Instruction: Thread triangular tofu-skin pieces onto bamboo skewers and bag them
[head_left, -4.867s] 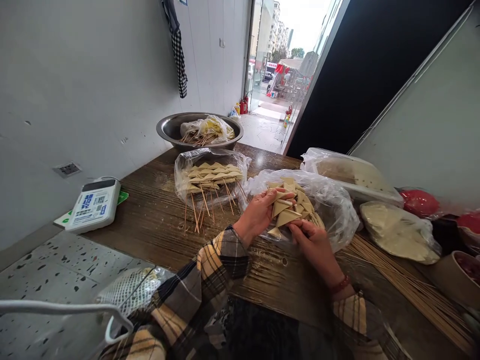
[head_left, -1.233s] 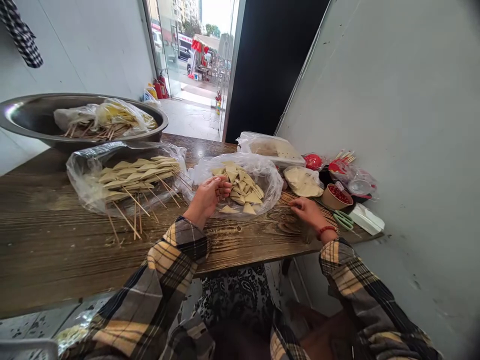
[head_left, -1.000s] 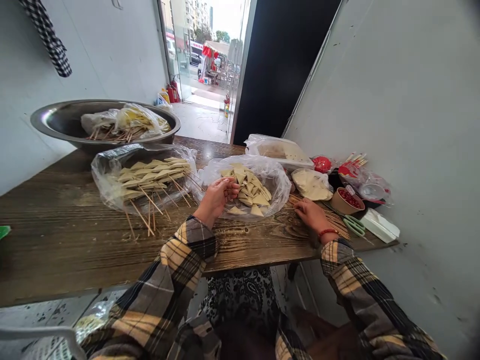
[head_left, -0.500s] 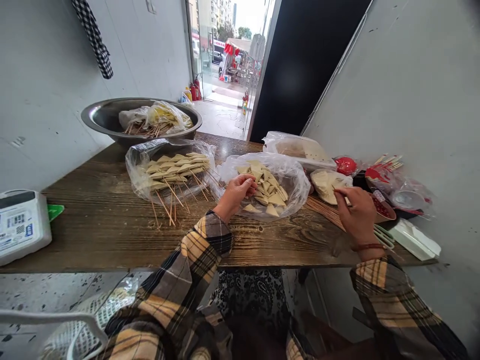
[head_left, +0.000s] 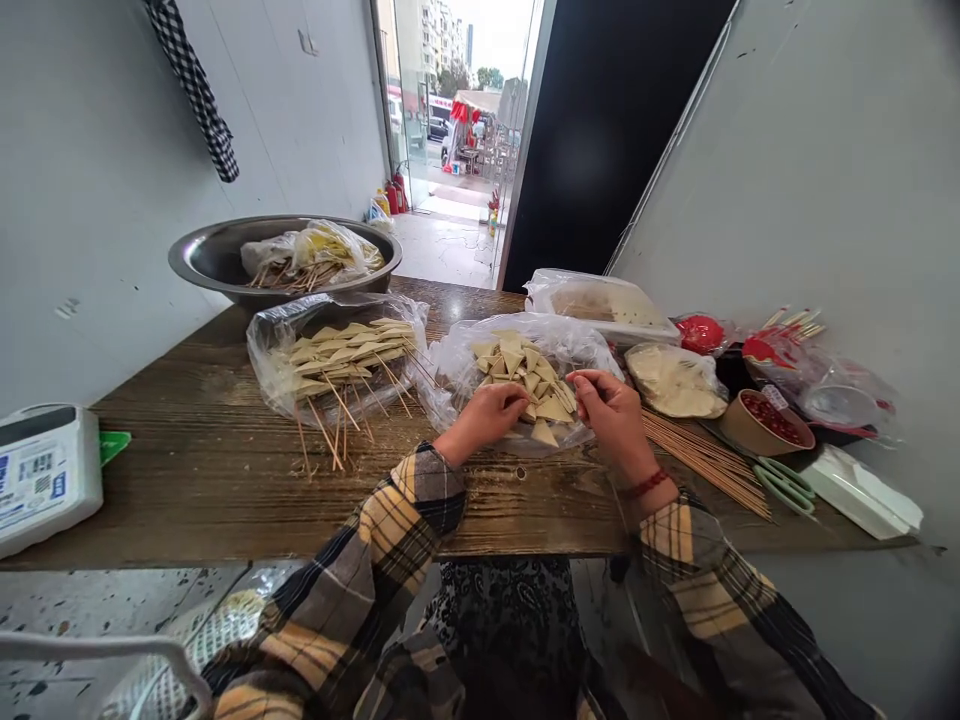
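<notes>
Beige triangles [head_left: 531,378] lie heaped in a plastic bag [head_left: 454,350], at two o'clock from the left hand [head_left: 487,416] and ten o'clock from the right hand [head_left: 613,415], both pinched narrow, any contents unclear.

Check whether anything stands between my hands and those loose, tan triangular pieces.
Nothing visible does. The left hand and right hand flank the tan triangular pieces; the crumpled, clear plastic bag spreads around, not over, them.

Counter [head_left: 195,510]: metal basin [head_left: 206,262], skewered tan triangles [head_left: 349,352] in a clear bag [head_left: 268,362], bare skewers [head_left: 701,458] at right. Left hand [head_left: 491,415] and right hand [head_left: 611,412], fingertips pinched, at loose triangles [head_left: 534,372] in a second bag [head_left: 596,342].
</notes>
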